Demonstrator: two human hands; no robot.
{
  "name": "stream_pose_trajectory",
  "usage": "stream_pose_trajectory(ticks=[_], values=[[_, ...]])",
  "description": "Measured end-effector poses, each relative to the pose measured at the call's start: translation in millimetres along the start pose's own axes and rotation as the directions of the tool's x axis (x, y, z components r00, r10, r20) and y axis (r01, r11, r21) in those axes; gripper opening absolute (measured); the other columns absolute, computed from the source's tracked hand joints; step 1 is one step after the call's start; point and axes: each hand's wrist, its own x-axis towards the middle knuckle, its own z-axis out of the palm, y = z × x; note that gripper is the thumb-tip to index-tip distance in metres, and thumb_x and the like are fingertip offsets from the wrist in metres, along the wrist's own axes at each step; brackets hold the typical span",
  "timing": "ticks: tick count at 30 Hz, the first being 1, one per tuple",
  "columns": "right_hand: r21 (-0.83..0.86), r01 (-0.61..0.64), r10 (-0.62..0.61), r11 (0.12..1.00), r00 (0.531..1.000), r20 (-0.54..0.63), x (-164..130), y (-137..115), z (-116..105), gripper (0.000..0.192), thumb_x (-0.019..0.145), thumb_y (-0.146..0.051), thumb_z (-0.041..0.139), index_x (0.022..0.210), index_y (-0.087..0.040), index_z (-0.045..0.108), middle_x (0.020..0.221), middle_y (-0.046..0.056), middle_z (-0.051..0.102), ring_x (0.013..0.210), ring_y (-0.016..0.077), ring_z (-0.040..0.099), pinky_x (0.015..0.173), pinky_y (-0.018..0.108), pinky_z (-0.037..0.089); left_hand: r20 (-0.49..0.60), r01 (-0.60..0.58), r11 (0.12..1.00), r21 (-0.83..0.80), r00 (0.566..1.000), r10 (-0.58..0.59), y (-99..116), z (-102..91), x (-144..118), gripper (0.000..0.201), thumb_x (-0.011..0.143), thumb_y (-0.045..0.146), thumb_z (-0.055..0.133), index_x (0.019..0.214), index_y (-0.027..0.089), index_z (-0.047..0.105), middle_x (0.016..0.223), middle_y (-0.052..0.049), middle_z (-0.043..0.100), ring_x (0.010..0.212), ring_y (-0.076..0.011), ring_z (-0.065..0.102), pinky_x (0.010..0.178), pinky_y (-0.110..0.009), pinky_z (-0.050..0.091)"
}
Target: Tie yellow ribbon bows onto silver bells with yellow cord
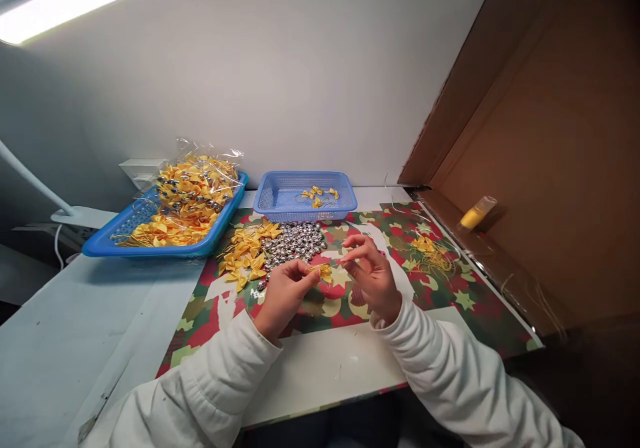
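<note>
The left hand [284, 295] pinches a small yellow ribbon bow [325, 273] at its fingertips, low over the patterned wrapping paper [450, 305]; the right hand [373, 275], at three o'clock of the bow, has its fingers curled with the tips pinched on a thin thread running to it. At eleven o'clock of the hands lie a heap of silver bells [293, 243] and, touching it, a pile of loose bows [247, 251]. A small blue basket [305, 198] sits at twelve o'clock, a larger blue tray [165, 225] at ten.
</note>
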Motion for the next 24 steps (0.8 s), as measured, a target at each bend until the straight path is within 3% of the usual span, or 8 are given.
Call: stream_pose_trajectory(ticks=[3, 7, 16, 20, 24], values=[[0.227, -0.189, 0.174, 0.956, 0.981, 0.081, 3, -1, -4, 0.015, 0.079, -0.037, 0.068, 0.075, -0.023, 0.063, 0.093, 0.003, 0.053, 0.093, 0.0166, 0.053, 0.084, 0.035, 0.046, -0.001, -0.030, 0.999, 0.018, 1.000, 0.030, -1, -0.3, 0, 0.028, 0.060, 0.033, 0.076, 0.054, 0.015, 0.055, 0.051, 0.004, 0.053, 0.047, -0.0072, 0.044, 0.045, -0.019, 0.033], [0.407, -0.435, 0.404, 0.803, 0.900, 0.165, 4, -6, -6, 0.021, 0.071, -0.039, 0.075, 0.072, -0.022, 0.062, 0.094, 0.001, 0.047, 0.086, 0.0133, 0.051, 0.076, 0.031, 0.051, -0.012, -0.060, 0.997, 0.047, 0.998, 0.060, -2, -1.3, 2, 0.026, 0.060, 0.032, 0.074, 0.054, 0.015, 0.055, 0.054, 0.003, 0.056, 0.049, -0.0078, 0.045, 0.048, -0.019, 0.034], [0.484, -0.600, 0.540, 0.637, 0.795, 0.275, 2, -10, -6, 0.023, 0.067, -0.035, 0.079, 0.069, -0.020, 0.062, 0.093, -0.001, 0.044, 0.081, 0.0105, 0.049, 0.073, 0.033, 0.056, -0.027, -0.079, 0.989, 0.121, 0.996, 0.083, -4, -3.3, 3, 0.023, 0.063, 0.030, 0.070, 0.055, 0.015, 0.056, 0.054, 0.002, 0.055, 0.049, -0.0082, 0.045, 0.047, -0.020, 0.035], [0.452, -0.615, 0.556, 0.647, 0.785, 0.272, 2, -11, -8, 0.024, 0.066, -0.036, 0.079, 0.070, -0.020, 0.062, 0.089, -0.001, 0.048, 0.078, 0.0100, 0.051, 0.070, 0.031, 0.056, -0.034, -0.070, 0.983, 0.171, 0.996, 0.077, -4, -3.3, 4, 0.018, 0.062, 0.027, 0.069, 0.056, 0.015, 0.057, 0.057, 0.000, 0.059, 0.051, -0.0096, 0.048, 0.048, -0.021, 0.037], [0.306, -0.524, 0.471, 0.795, 0.851, 0.232, 4, -13, -13, 0.022, 0.073, -0.038, 0.074, 0.074, -0.019, 0.062, 0.082, 0.000, 0.060, 0.073, 0.0092, 0.056, 0.065, 0.023, 0.050, -0.030, -0.092, 0.971, 0.219, 0.994, 0.101, -5, -4.1, 5, 0.014, 0.062, 0.024, 0.067, 0.057, 0.015, 0.058, 0.060, -0.001, 0.061, 0.054, -0.0114, 0.051, 0.051, -0.022, 0.039]])
